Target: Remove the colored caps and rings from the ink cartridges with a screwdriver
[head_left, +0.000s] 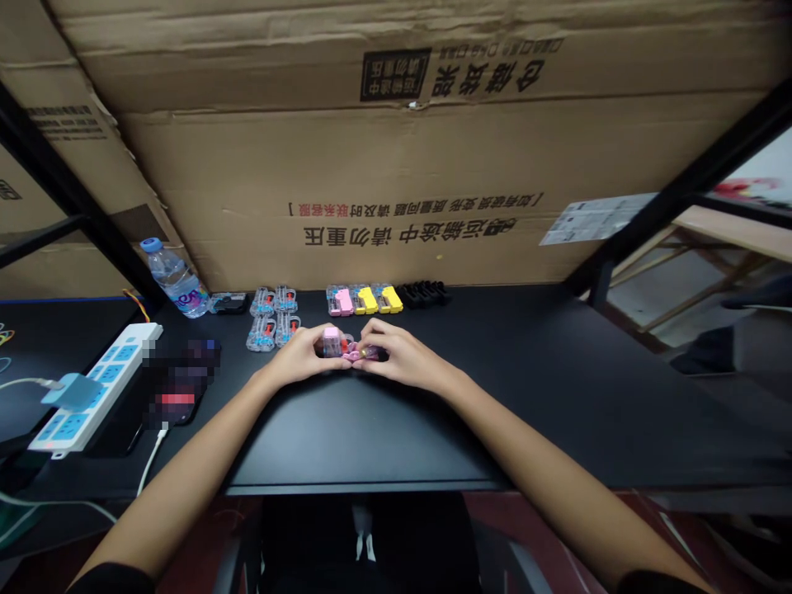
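Both hands meet at the middle of the black desk (495, 388). My left hand (303, 356) is closed round a small pink and clear plastic piece (332, 340). My right hand (396, 356) pinches a small pink part (362, 353) that touches it. The fingers hide most of both parts. Behind the hands lie a row of pink and yellow pieces (365, 299), several clear pieces (272, 315) and several black pieces (424, 293).
A water bottle (175, 280) stands at the back left. A white power strip (92, 388) with a plug and cables lies on the left, beside a blurred dark object (176, 384). A large cardboard sheet (396, 165) walls the back. Black frame posts flank it.
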Available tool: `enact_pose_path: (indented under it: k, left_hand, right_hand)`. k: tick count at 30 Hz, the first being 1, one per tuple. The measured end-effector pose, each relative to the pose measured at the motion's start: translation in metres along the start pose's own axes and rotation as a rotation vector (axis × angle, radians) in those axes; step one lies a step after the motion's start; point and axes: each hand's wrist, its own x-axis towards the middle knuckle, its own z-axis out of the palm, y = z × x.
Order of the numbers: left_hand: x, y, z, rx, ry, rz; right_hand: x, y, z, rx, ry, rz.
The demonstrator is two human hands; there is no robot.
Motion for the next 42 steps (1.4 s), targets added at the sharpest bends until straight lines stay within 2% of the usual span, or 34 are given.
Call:
enact_pose_path:
  k: [2, 12, 21, 28, 32, 35, 42]
  left_hand:
    - [0.000, -0.001, 0.001, -0.003, -0.002, -0.017]
    - [0.000, -0.003, -0.001, -0.171, -0.069, -0.046]
    - [0.000, -0.007, 0.000, -0.095, -0.039, 0.002]
    - [0.000, -0.005, -0.002, -0.077, -0.051, 0.045]
    - [-0.001, -0.003, -0.001, -0.050, -0.068, 0.065]
    - [0.000, 0.001, 0.001, -0.030, -0.062, 0.088]
    - [0.002, 0.007, 0.000, -0.037, 0.051, 0.177]
  right_hand:
    - [0.000, 0.000, 0.003, -0.002, -0.037, -0.002]
    - [-0.001, 0.006, 0.006, -0.002, -0.063, -0.037]
    - [0.000, 0.004, 0.001, 0.006, -0.073, -0.027]
    - [0.000, 0.007, 0.000, 0.025, 0.056, 0.010]
    - [-0.001, 0.011, 0.004, -0.004, -0.004, 0.029]
    - [-0.001, 0.014, 0.007, -0.034, 0.014, 0.033]
    - [-0.002, 0.018, 0.010, -0.054, 0.124, 0.009]
